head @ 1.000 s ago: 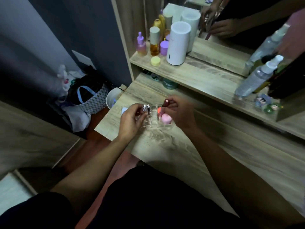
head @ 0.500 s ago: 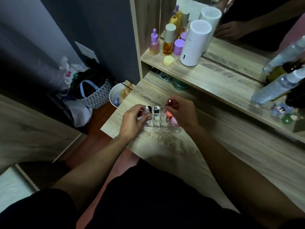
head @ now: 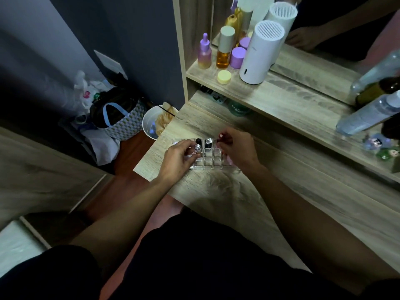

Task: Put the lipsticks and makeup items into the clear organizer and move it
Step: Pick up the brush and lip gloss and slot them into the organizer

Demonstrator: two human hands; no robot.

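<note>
Quick update from my end: the clear organizer (head: 213, 156) sits near the left front corner of the wooden table (head: 270, 191). Since a second ago a silver-topped lipstick (head: 208, 144) has landed in a back slot next to the black one (head: 198, 141). My left hand (head: 178, 159) is pinched on a silver-capped tube (head: 197, 147), and my right hand (head: 236, 148) holds a dark red lipstick (head: 221, 136) over the right side. It's dim, so I think plenty of front slots are still empty. Moving comes later.
</note>
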